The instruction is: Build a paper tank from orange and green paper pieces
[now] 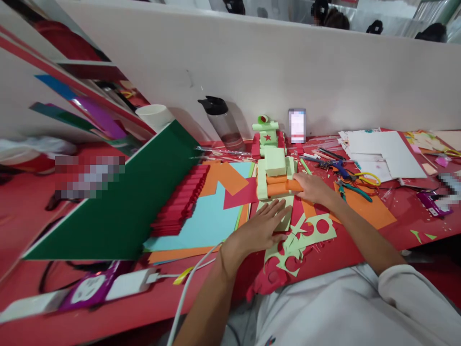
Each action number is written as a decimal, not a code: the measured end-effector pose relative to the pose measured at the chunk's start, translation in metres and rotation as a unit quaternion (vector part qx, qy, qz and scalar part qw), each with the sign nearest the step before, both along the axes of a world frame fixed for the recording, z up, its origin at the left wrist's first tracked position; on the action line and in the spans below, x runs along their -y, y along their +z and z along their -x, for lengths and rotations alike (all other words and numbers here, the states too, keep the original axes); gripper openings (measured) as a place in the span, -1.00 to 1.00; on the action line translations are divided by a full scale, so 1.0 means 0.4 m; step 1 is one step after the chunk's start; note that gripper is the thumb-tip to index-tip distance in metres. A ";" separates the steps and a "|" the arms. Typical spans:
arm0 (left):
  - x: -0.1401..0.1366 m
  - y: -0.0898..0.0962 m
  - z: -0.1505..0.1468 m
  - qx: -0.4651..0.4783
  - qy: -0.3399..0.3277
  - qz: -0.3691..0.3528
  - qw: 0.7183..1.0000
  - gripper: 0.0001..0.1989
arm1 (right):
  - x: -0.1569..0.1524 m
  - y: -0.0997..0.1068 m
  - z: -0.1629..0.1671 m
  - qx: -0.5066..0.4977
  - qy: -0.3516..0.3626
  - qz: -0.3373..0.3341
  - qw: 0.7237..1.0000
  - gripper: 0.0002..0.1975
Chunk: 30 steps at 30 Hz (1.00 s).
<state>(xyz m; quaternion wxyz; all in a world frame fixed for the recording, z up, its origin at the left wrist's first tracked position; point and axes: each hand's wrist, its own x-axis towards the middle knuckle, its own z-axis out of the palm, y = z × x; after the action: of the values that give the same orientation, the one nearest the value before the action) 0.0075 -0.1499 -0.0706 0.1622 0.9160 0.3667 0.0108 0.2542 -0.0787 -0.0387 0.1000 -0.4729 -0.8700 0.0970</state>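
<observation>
My left hand [262, 222] lies flat with fingers spread over a pale green paper sheet [287, 222]. My right hand [312, 188] has its fingers closed on the right end of an orange paper roll [281, 189], next to another like it. Just behind the rolls is a pale green paper box [274, 161], between upright pale green pieces. Farther back stands a green and red paper model [268, 138] with a red star on it. Pale green scraps [317, 229] with round holes cut out lie near my hands.
Left of my hands, red paper rolls [182, 202] lie on a blue sheet [209, 217] beside a slanted green board [108, 206]. A water bottle [223, 125] and a phone [297, 126] stand by the white partition. Pliers [356, 192], scissors [367, 179] and a glue gun [338, 168] lie rightward.
</observation>
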 end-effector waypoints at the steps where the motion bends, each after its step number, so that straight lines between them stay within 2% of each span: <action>1: 0.001 -0.003 0.000 0.001 -0.001 -0.017 1.000 -0.31 | -0.001 -0.005 0.010 0.002 -0.013 -0.003 1.000 -0.66; 3: 0.001 -0.009 -0.005 -0.003 -0.007 -0.053 0.999 -0.38 | -0.004 -0.010 0.024 0.004 -0.043 -0.001 0.999 -0.67; 7: -0.001 0.005 -0.023 -0.030 -0.002 -0.098 0.995 -0.36 | -0.008 -0.020 0.039 0.007 -0.087 0.010 0.996 -0.67; 10: -0.002 0.059 -0.020 -0.001 -0.006 -0.101 0.995 -0.45 | -0.012 -0.026 0.036 -0.019 -0.105 0.024 0.994 -0.69; 12: 0.000 0.104 0.003 0.035 0.014 -0.093 0.995 -0.48 | -0.016 -0.022 0.027 -0.062 -0.120 0.043 0.990 -0.72; 15: 0.002 0.154 0.057 0.169 0.041 -0.063 0.983 -0.51 | -0.022 0.000 -0.003 -0.187 -0.140 0.074 0.970 -0.72; 17: -0.004 0.164 0.085 0.294 0.071 -0.035 0.953 -0.63 | -0.025 0.018 -0.036 -0.303 -0.133 0.107 0.938 -0.70; 19: -0.024 0.159 0.086 0.406 0.156 0.008 0.900 -0.67 | -0.027 0.032 -0.079 -0.390 -0.110 0.180 0.896 -0.63; 21: -0.057 0.146 0.059 0.460 0.262 0.060 0.846 -0.66 | -0.025 0.042 -0.132 -0.433 -0.070 0.279 0.854 -0.52; 22: -0.074 0.137 0.038 0.452 0.289 0.096 0.839 -0.66 | -0.023 0.048 -0.160 -0.450 -0.055 0.307 0.837 -0.47; 25: -0.114 0.104 -0.031 0.391 0.280 0.155 0.863 -0.58 | -0.012 0.074 -0.236 -0.440 -0.036 0.373 0.816 -0.42; 27: -0.120 0.076 -0.063 0.308 0.290 0.145 0.894 -0.57 | -0.002 0.097 -0.268 -0.381 -0.025 0.438 0.814 -0.44; 28: -0.118 0.062 -0.074 0.253 0.273 0.155 0.915 -0.58 | 0.001 0.106 -0.276 -0.348 -0.025 0.458 0.818 -0.47; 30: -0.109 0.035 -0.087 0.176 0.206 0.159 0.949 -0.64 | 0.004 0.115 -0.275 -0.292 -0.058 0.434 0.850 -0.58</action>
<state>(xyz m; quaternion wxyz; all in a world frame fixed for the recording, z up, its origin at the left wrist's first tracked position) 0.0424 -0.1064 -0.0568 0.3615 0.7664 0.5105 0.1464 0.3642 -0.0801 0.0074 0.1396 -0.4679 -0.6408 0.5925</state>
